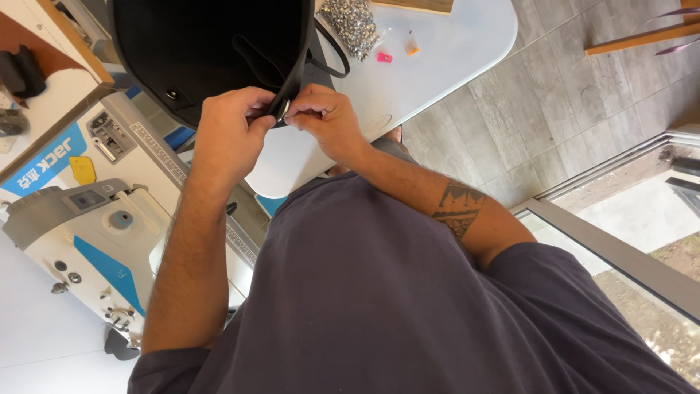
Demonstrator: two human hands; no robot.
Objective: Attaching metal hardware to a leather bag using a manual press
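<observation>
At the far left stands a white and blue sewing machine, its head low in the view beside a grey ruler strip; just right of it the left forearm rises from the bottom edge, nearly straight, wrist bent slightly inward; the left hand is curled, knuckles up, thumb and fingers pinched on the lower edge of a black bag; the bag hangs over the near end of a white table, its open mouth dark, a thin strap looping off its right side; between the two hands sits a small silvery snap on the bag's edge, pressed from both sides; the right hand meets it from the right, fingers tucked and fingertips closed on the snap and the strip of bag under it; the right forearm runs back down and rightward, elbow bent, a dark tattoo on its upper face; further right on the table lie a clear packet of metal studs and two small bright clips; beyond is grey tiled floor.
</observation>
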